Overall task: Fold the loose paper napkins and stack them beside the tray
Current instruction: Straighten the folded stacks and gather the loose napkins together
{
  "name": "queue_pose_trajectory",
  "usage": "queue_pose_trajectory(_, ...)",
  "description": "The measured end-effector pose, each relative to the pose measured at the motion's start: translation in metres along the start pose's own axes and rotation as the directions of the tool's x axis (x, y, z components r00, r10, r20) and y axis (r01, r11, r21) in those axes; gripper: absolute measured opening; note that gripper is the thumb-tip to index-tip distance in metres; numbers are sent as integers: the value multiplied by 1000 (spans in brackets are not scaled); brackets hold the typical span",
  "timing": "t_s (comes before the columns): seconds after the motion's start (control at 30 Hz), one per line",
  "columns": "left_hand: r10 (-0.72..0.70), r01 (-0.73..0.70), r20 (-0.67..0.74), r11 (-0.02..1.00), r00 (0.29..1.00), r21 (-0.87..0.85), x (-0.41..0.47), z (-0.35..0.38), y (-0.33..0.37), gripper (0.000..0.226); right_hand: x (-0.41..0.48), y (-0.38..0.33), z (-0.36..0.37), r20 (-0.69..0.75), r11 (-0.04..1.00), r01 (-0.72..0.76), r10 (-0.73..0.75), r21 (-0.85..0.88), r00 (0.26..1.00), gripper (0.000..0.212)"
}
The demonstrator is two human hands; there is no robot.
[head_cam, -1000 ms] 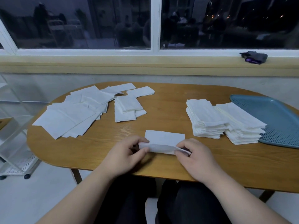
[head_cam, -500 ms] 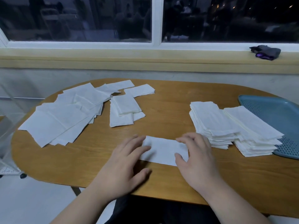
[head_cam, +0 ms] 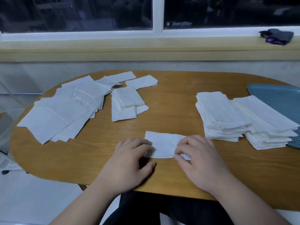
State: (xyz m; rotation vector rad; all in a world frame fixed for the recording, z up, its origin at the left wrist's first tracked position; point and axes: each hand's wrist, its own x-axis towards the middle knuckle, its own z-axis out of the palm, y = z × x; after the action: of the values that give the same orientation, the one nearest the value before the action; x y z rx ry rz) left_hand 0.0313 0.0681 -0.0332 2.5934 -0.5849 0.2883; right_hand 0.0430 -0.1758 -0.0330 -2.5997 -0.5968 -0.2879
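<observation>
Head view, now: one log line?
step: folding | napkin: on table | left hand: presses left end | right hand: pinches right end | folded stacks: two, by tray

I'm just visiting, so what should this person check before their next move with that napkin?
1. Napkin flat on the table: ok.
2. Left hand resting on its left end: ok.
3. Right hand pinching its right end: ok.
4. Folded edges lined up: cannot tell, the hands cover both ends.
5. Stacks ready for another napkin: ok, though the right one overlaps the tray rim.
6. Loose napkins all folded: not ok, a pile is left unfolded.
</observation>
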Motion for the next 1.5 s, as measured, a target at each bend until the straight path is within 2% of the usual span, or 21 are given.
queue_pose_trajectory(0.13, 36, -36, 9, 997, 999, -69, -1, -5, 2, 44, 0, -3, -3, 13, 999, -14, 13, 42, 1000, 17)
queue_pose_trajectory(0.2, 90, -82, 26, 969, 996, -233, -4, -13, 2, 43, 0, -6, -9, 6, 973, -73, 74, 219, 997, 24)
queue_pose_trajectory(0.27, 124, -75, 90, 905, 988, -419, -8, -25, 0, 38, 4, -10, -20, 50, 874, -178, 174, 452, 983, 28)
queue_pose_trajectory(0.33, 171, -71, 167, 873, 971, -483, -8, -36, -4, 29, 14, -14, -33, 137, 751, -256, 219, 609, 966, 20)
queue_pose_trajectory(0.4, 208, -69, 223, 860, 952, -505, -3, -42, -9, 23, 26, -16, -43, 198, 673, -288, 209, 681, 958, 11)
queue_pose_trajectory(0.47, 192, -20, 255, 833, 948, -553, 3, -44, -13, 26, 41, -18, -49, 255, 643, -306, 174, 702, 951, 11)
queue_pose_trajectory(0.57, 171, 7, 228, 787, 958, -617, 11, -46, -22, 30, 62, -23, -45, 326, 660, -315, 112, 682, 939, 11)
queue_pose_trajectory(0.7, -39, 210, 267, 733, 963, -648, 24, -55, -37, 28, 92, -31, -32, 367, 675, -320, 78, 665, 927, 9)
queue_pose_trajectory(0.77, -124, 264, 267, 761, 956, -592, 33, -59, -43, 20, 103, -35, -27, 373, 654, -331, 79, 681, 924, 9)
queue_pose_trajectory(0.9, -219, 359, 305, 754, 927, -550, 46, -66, -61, 36, 130, -40, -10, 320, 672, -345, 166, 656, 933, 15)
queue_pose_trajectory(1.0, -243, 375, 294, 722, 924, -581, 41, -69, -73, 41, 152, -36, 6, 140, 770, -304, 273, 561, 952, 17)
queue_pose_trajectory(1.13, -296, 383, 244, 723, 924, -575, 38, -66, -83, 54, 184, -31, 28, 26, 900, -211, 217, 381, 976, 12)
queue_pose_trajectory(1.23, -304, 402, 264, 704, 915, -585, 38, -67, -85, 58, 210, -31, 44, 47, 953, -117, 108, 280, 993, 12)
queue_pose_trajectory(1.4, -270, 389, 281, 680, 921, -622, 39, -67, -87, 56, 238, -37, 63, 149, 978, -30, -1, 206, 989, 26)
queue_pose_trajectory(1.5, -266, 396, 294, 648, 918, -650, 41, -63, -90, 59, 241, -35, 70, 154, 981, -5, -25, 192, 988, 19)
